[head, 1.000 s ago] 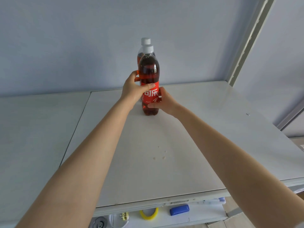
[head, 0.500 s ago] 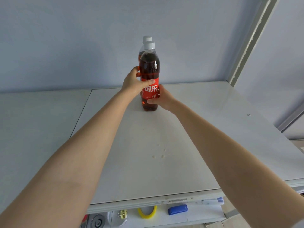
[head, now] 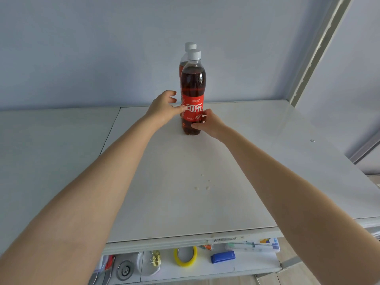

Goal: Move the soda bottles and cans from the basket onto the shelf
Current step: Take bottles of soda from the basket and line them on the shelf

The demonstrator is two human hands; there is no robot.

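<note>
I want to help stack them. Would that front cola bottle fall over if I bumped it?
Probably fairly easily: the front cola bottle is tall and narrow, on a small base. It looks nearly full, so likely heavy for its size. The shelf looks smooth, so it might slide first. The bottle behind could get knocked too.

Two clear plastic cola bottles with white caps stand upright on the white shelf (head: 236, 161): the front bottle with its red label (head: 192, 93), and the rear bottle (head: 188, 48) at its 11 o'clock, mostly hidden. Two bare hands are in view: the left hand (head: 162, 108) and the right hand (head: 211, 124). On the lower shelf (head: 246, 264) lie one yellow tape roll (head: 185, 256) and one blue rectangular block (head: 222, 256).
</note>
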